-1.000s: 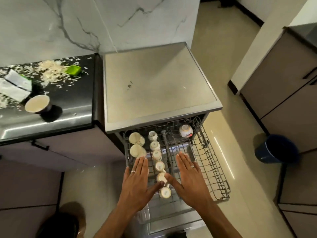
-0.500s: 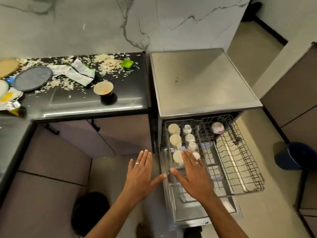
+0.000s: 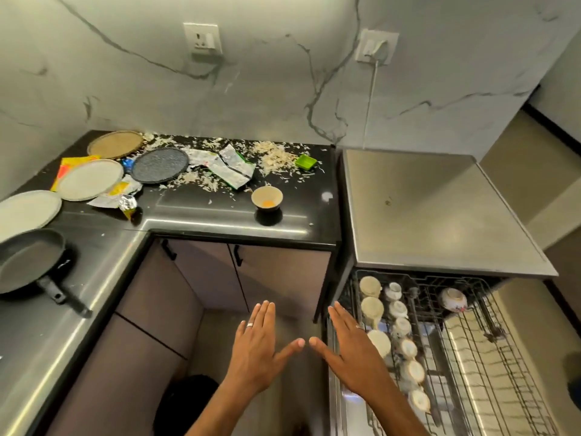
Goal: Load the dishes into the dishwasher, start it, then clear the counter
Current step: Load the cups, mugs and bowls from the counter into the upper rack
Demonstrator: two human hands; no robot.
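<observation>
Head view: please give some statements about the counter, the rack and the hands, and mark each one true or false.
1. Both hands, left hand and right hand, are flat and hold nothing. True.
2. The small bowl stands on the counter. True.
3. The frying pan lies in the dishwasher rack. False: it is on the counter.
4. The rack is without dishes. False: cups stand in it.
5. The green dish is on the counter. True.

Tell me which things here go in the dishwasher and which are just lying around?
For the job: bowl, dark plate, pale plate, frying pan, dishwasher rack.

Lying about: green tub, torn wrappers, scattered flakes, wall socket.
</observation>
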